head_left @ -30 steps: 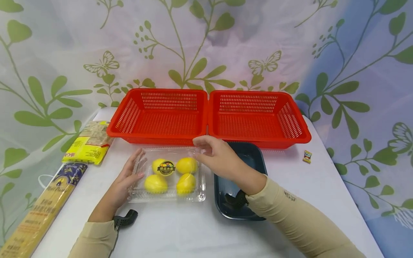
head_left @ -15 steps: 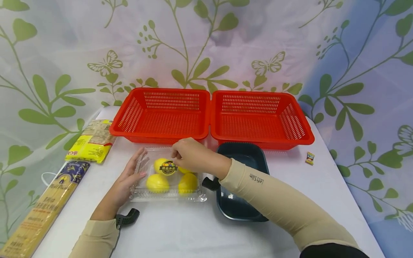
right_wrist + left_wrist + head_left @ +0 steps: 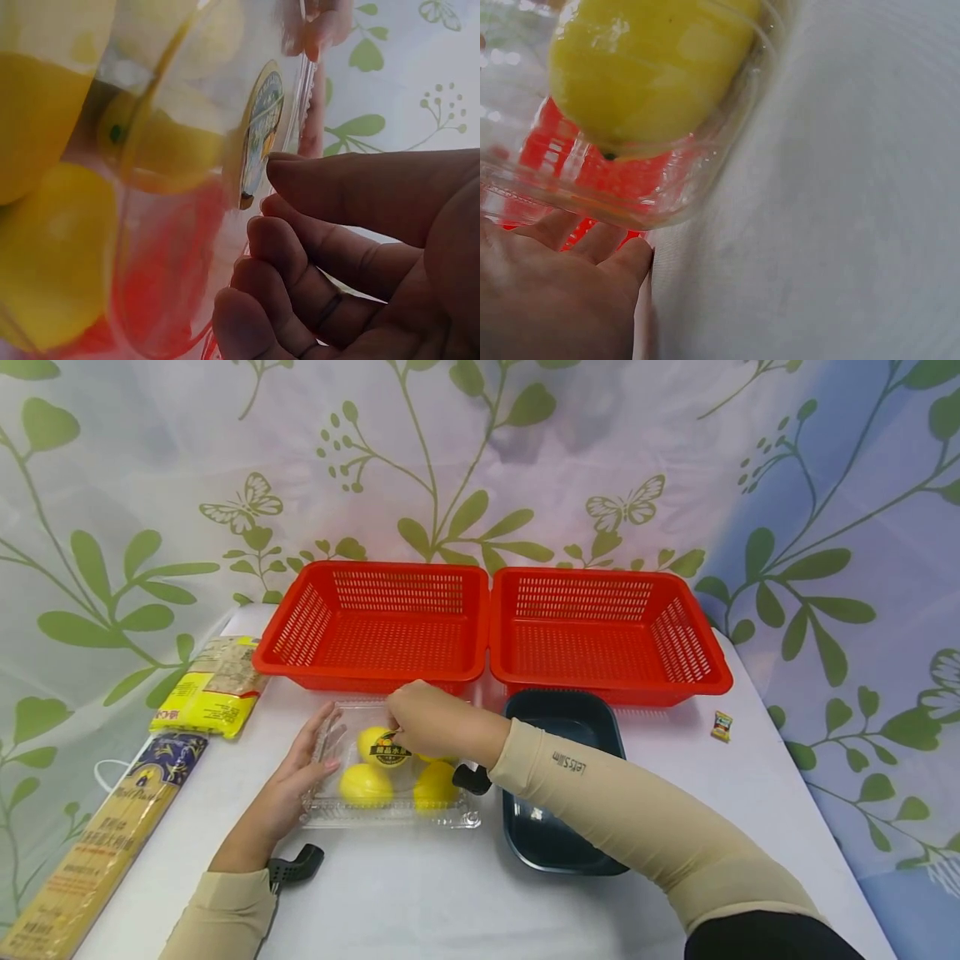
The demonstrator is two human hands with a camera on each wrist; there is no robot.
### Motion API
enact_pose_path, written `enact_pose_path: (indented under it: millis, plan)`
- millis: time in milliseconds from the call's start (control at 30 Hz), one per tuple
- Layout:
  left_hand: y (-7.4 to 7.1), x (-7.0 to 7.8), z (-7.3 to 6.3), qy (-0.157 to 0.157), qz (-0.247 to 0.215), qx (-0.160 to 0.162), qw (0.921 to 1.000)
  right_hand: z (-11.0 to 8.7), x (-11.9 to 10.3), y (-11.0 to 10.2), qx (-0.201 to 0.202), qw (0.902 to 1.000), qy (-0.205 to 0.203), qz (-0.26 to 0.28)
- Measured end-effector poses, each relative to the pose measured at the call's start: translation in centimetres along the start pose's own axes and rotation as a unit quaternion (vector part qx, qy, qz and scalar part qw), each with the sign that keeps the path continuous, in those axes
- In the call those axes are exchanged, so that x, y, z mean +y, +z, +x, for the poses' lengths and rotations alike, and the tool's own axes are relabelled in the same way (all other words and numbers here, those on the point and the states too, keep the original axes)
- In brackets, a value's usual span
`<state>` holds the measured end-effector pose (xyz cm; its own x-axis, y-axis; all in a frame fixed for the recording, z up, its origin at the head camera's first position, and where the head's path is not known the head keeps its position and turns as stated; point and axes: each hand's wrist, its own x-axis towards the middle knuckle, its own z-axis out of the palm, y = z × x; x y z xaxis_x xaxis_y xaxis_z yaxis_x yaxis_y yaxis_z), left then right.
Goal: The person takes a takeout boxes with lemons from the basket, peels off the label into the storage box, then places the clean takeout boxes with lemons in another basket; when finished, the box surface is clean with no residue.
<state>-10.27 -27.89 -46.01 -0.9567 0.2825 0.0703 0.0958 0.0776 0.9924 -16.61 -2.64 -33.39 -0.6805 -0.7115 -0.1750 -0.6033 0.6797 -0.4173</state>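
Note:
A clear plastic clamshell box [image 3: 438, 816] holding several lemons [image 3: 366, 786] stands on the white table. On its lid is a dark round sticker [image 3: 387, 749] with a banner across it. My left hand [image 3: 288, 793] rests against the box's left side, fingers extended and thumb over the lid. My right hand [image 3: 431, 718] reaches over the lid from the right. In the right wrist view its thumb [image 3: 315, 184] and curled fingers [image 3: 274, 247] are right at the sticker's edge. I cannot tell whether they pinch it. The right hand hides part of one lemon.
Two red baskets [image 3: 371, 681] [image 3: 611, 692] stand side by side behind the box. A dark blue tray [image 3: 540, 843] lies under the right forearm. At left are a yellow food bag [image 3: 210, 689] and a long noodle pack [image 3: 112, 835]. A small wrapped sweet [image 3: 722, 726] lies at right.
My right hand has moved left from the box's right edge to the sticker on the lid, its fingers now curled. The left hand stays at the box's left side.

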Motion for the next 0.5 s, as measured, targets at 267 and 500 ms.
enact_pose_path:
  millis: [267, 500]
  plan:
    - [0.05, 0.05, -0.07, -0.001, 0.003, -0.005, 1.0, 0.18, -0.47, 0.26, 0.0, 0.9997, 0.02, -0.011]
    - [0.09, 0.04, 0.02, 0.005, 0.001, -0.003, 1.0, 0.44, -0.65, 0.43, 0.011, 0.9993, 0.028, -0.02]
